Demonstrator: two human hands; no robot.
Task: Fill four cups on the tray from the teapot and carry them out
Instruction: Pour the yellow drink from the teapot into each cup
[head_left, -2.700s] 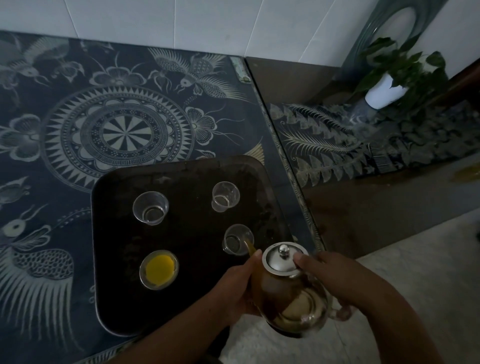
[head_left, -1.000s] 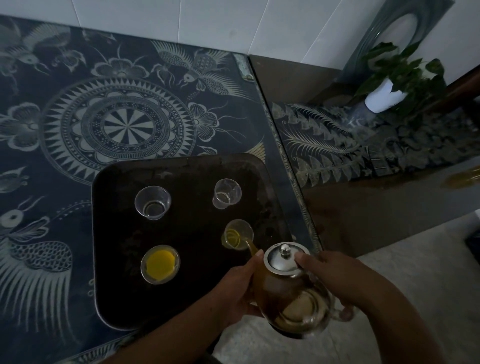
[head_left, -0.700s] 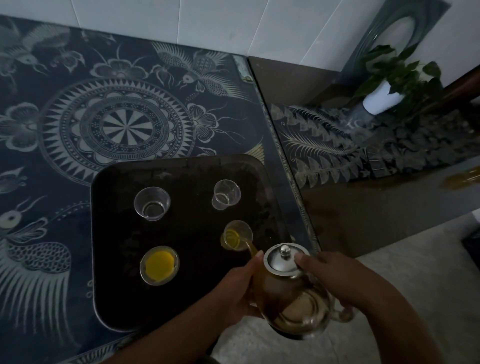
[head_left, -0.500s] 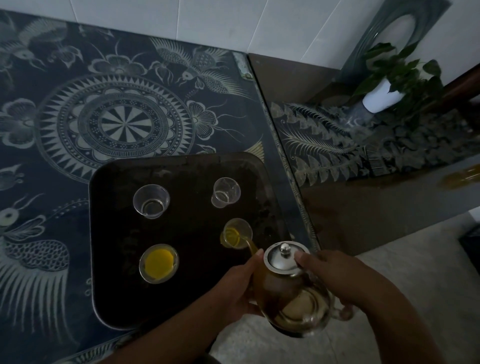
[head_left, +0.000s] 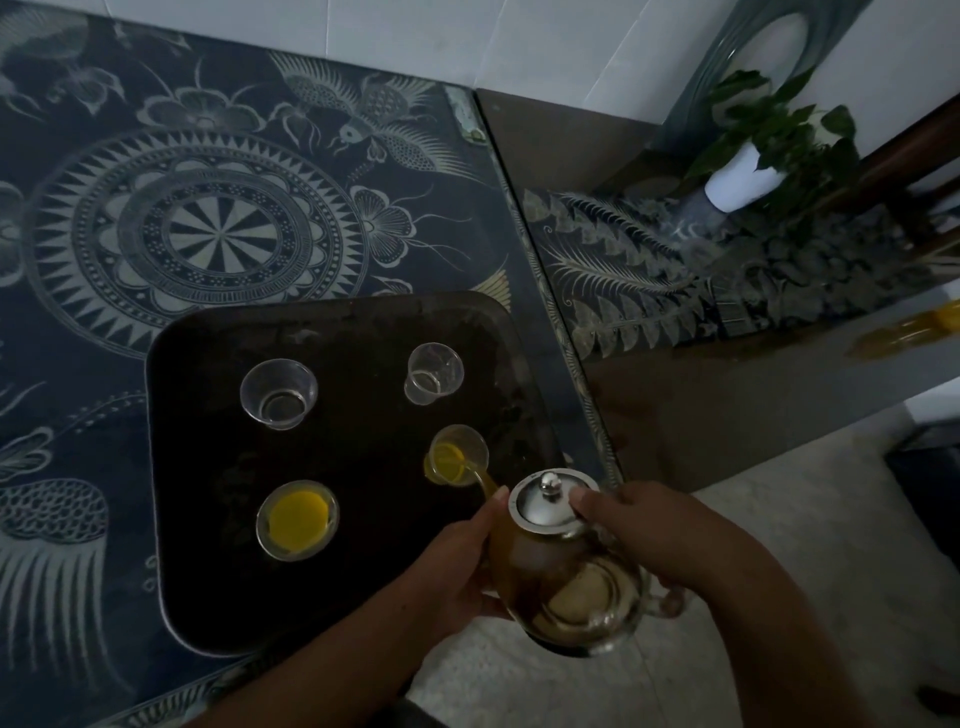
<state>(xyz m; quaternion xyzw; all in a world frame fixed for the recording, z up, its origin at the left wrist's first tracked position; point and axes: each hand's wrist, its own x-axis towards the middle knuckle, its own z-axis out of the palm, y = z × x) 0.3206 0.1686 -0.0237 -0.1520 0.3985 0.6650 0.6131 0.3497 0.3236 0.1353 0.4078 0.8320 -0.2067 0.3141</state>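
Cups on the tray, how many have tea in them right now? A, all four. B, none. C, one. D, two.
D: the near-left cup holds yellow tea and the near-right cup is taking the stream from the teapot, while the far-left cup and far-right cup look empty.

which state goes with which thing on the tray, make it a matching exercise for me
Things:
1. near-left cup
2. near-right cup
3. far-left cup
4. lid

States:
a. empty
b. touched by the right hand
c. full, yellow
d. being poured into

Pairs: 1-c, 2-d, 3-a, 4-b
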